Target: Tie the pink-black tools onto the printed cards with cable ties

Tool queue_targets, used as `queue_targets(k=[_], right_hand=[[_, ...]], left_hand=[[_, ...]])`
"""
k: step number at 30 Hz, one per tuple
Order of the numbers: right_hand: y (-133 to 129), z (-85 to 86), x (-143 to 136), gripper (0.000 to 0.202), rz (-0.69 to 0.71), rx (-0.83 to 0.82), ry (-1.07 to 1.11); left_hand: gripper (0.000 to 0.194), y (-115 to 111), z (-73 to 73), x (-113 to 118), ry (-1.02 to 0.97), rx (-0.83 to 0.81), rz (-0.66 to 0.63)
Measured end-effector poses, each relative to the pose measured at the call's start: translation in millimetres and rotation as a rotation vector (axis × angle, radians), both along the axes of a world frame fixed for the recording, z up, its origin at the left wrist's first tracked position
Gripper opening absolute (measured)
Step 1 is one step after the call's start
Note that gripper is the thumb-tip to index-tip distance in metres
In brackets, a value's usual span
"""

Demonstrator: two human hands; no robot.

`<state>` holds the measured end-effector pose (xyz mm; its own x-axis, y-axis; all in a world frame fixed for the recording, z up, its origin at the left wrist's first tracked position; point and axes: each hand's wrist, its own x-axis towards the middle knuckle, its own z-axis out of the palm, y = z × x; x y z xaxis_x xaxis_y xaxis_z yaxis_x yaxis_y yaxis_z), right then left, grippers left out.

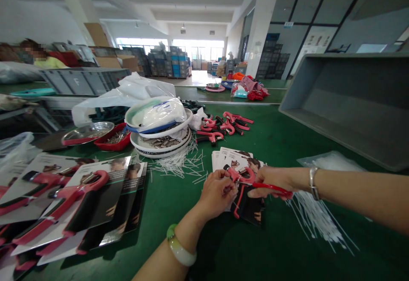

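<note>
My right hand [271, 181] is closed around red-handled cutters [276, 187], their tip directed left at a pink-and-black hand grip exerciser [244, 174] with a coil spring. The exerciser lies on a printed backing card [254, 210], at the front of a small stack of such cards [220, 157]. At the exerciser's left side, my left hand [217, 193] has its fingertips pinched together; what they hold is too small to make out. White cable ties [319, 219] lie in a bundle below my right wrist.
Carded hand grips [79, 191] are piled at left. Stacked white bowls [161, 142] hold metal springs, with scattered cable-tie pieces [179, 162] before them. Loose pink grips [225, 125] lie beyond the cards. A large grey crate [345, 106] stands at right. Another person [49, 61] is far left.
</note>
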<state>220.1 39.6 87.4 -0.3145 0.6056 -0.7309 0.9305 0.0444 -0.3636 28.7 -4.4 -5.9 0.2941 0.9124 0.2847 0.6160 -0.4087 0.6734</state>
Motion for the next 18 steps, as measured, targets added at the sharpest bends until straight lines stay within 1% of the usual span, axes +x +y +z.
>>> queue_targets(k=[4, 7, 9, 11, 12, 13, 15, 16, 17, 18], right_hand=[[-10, -9.1, 11, 0.045, -0.021, 0.061, 0.042], [-16, -10.3, 21, 0.047, -0.021, 0.050, 0.099], [-18, -5.8, 25, 0.049, -0.038, 0.009, 0.088], [-19, 1.5, 25, 0.051, -0.031, -0.037, 0.057], [-18, 5.5, 24, 0.051, 0.003, -0.041, 0.033], [-17, 9.4, 21, 0.051, 0.069, -0.012, 0.007], [-14, 16.0, 12, 0.051, 0.255, 0.125, -0.044], [-12, 18.6, 6, 0.051, 0.347, 0.198, -0.070], [-10, 20.8, 1, 0.052, 0.423, 0.256, -0.088], [-8, 22.5, -5, 0.052, 0.473, 0.284, -0.099]], left_hand=[[0.007, -2, -1.5, 5, -0.019, -0.025, 0.073], [0.006, -2, -3.9, 10, -0.056, -0.032, 0.103], [0.007, 2, -5.5, 9, -0.178, -0.071, 0.139], [0.012, 10, -6.7, 3, -0.340, -0.154, 0.267], [0.016, 14, -6.9, -4, -0.407, -0.195, 0.351], [0.020, 18, -6.6, -12, -0.437, -0.216, 0.436], [0.031, 23, -4.4, -29, -0.387, -0.195, 0.570], [0.039, 23, -2.5, -37, -0.300, -0.175, 0.626], [0.042, 23, -0.1, -44, -0.210, -0.182, 0.628], [0.040, 21, 2.6, -48, -0.129, -0.209, 0.574]])
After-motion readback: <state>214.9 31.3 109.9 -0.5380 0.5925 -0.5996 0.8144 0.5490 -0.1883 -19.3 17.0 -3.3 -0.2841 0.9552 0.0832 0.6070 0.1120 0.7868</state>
